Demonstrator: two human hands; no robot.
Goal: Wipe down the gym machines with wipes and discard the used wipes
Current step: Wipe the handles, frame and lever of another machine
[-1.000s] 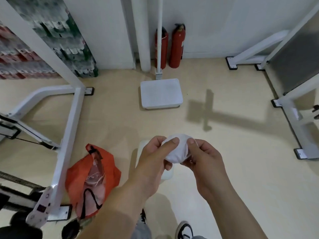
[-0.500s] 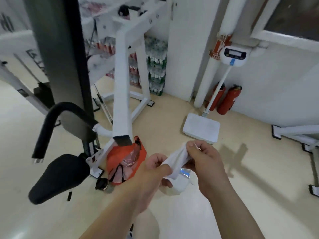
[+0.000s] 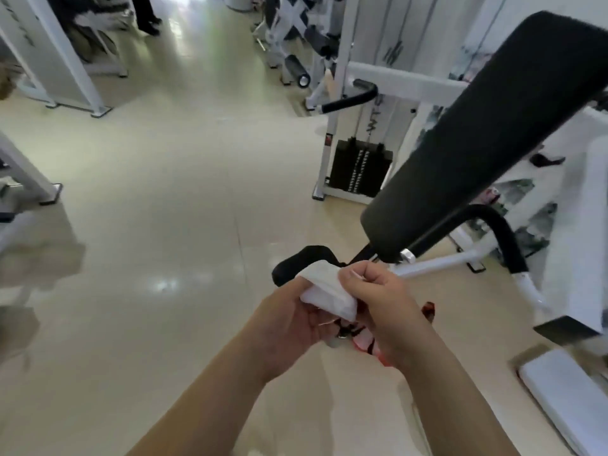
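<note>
A white wipe is held between both hands low in the middle of the view. My left hand cups it from below with fingers curled round it. My right hand pinches its upper edge. Just beyond the hands stands a white-framed gym machine with a long black back pad, a black seat and a black-padded handle. An orange bag on the floor shows only in small patches behind my right hand.
A weight stack in a white frame stands behind the machine. More white machines line the far left and back. A white scale platform lies at the lower right. Glossy beige floor spreads to the left.
The view has swung left from the wall corner with fire extinguishers to the gym floor and the padded machine. Both hands keep hold of the wipe, which has changed from a ball to a flatter fold.
</note>
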